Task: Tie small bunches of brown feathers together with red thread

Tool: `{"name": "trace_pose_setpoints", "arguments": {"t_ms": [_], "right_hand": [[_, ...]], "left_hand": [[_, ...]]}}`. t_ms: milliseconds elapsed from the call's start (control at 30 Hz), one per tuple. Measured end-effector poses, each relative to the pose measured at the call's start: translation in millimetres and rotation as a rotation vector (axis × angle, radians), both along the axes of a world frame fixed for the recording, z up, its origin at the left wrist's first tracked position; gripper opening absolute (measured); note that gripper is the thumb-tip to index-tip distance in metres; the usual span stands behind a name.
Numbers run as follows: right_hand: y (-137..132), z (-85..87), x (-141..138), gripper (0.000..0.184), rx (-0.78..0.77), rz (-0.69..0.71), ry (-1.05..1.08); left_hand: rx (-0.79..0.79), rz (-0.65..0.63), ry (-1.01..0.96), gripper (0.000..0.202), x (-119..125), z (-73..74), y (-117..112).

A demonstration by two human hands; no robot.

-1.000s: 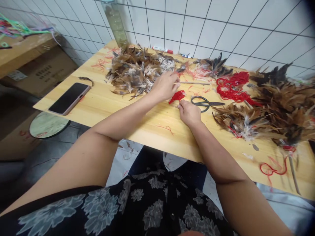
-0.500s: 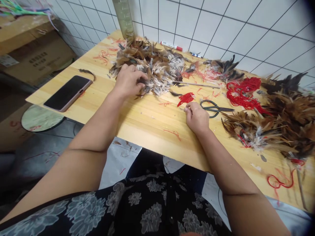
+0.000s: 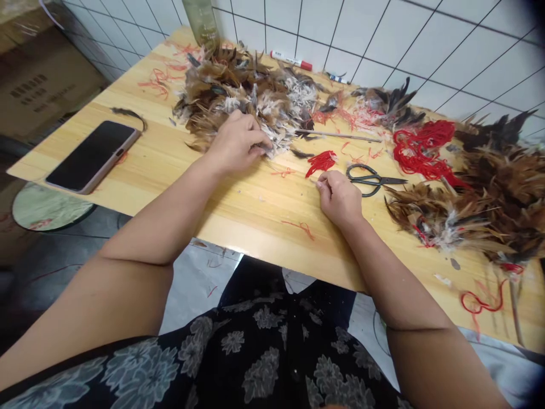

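My left hand [image 3: 237,142] rests on the near edge of a pile of brown and white feathers [image 3: 238,94], its fingers curled and pinching into the feathers. My right hand [image 3: 339,196] lies on the wooden table [image 3: 255,210] with its fingers closed in a pinch; what it holds is too small to name. Just beyond it lie a small red thread bundle [image 3: 320,162] and black scissors [image 3: 369,178]. A thin stick [image 3: 340,136] lies past the bundle.
A phone [image 3: 91,154] lies at the table's left end. A red thread tangle [image 3: 419,150] and more brown feathers [image 3: 477,199] fill the right side. A red-capped marker [image 3: 292,59] and a tall bottle [image 3: 201,20] stand by the tiled wall. Cardboard boxes [image 3: 38,91] sit at the left.
My left hand went from near the stick leftward to the feather pile, then shifted a little right and gripped the feathers. My right hand stayed put. The view tilted down.
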State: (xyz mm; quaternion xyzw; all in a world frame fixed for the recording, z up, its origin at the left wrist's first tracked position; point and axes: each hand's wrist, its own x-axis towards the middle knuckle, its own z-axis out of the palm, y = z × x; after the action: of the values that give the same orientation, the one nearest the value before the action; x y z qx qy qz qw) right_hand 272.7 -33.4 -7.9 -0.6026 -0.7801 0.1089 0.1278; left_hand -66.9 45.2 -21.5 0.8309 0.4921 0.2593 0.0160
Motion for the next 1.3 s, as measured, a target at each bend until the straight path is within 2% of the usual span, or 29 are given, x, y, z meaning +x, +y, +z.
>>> {"name": "trace_pose_setpoints", "arguments": {"t_ms": [133,267,333,433,567,667,800,1000,1133,1300], "right_hand": [[-0.8,-0.8,-1.3,0.035,-0.017,0.008,0.008],[-1.5,-1.1,-3.1,0.034,0.004,0.036,0.033],[-2.0,-1.5,-4.8,0.034,0.007,0.040,0.040],[-3.0,-1.0,-8.1,0.036,-0.005,0.037,0.061],[-3.5,-1.0,-11.8,0.040,-0.002,0.035,0.087],[-3.1,-4.3,-13.1,0.041,0.031,0.073,0.108],[-2.6,-12.1,-13.9,0.041,0.118,0.138,0.096],[-2.2,-16.8,-15.8,0.053,0.258,0.193,-0.021],[-3.4,-10.4,-17.7,0.049,0.232,0.159,-0.082],[2.4,-14.4,-14.9,0.041,0.164,0.081,0.011]], "left_hand": [[-0.001,-0.024,-0.034,0.017,7.9,-24.8,12.8],[0.060,-0.018,-0.099,0.017,9.8,-33.2,18.5],[0.094,-0.017,-0.128,0.013,10.5,-29.7,18.3],[0.103,-0.045,-0.213,0.003,16.2,-16.3,11.8],[-0.026,-0.089,-0.424,0.019,34.3,0.9,-5.7],[-0.128,-0.145,-0.524,0.030,51.0,4.5,-17.7],[-0.133,-0.281,-0.478,0.046,66.2,0.3,-22.6],[-0.019,-0.440,-0.320,0.055,71.1,-9.9,-8.0],[0.120,-0.504,-0.189,0.042,78.3,-9.9,-13.1],[0.028,-0.427,-0.111,0.015,95.0,-1.2,-20.6]]}}
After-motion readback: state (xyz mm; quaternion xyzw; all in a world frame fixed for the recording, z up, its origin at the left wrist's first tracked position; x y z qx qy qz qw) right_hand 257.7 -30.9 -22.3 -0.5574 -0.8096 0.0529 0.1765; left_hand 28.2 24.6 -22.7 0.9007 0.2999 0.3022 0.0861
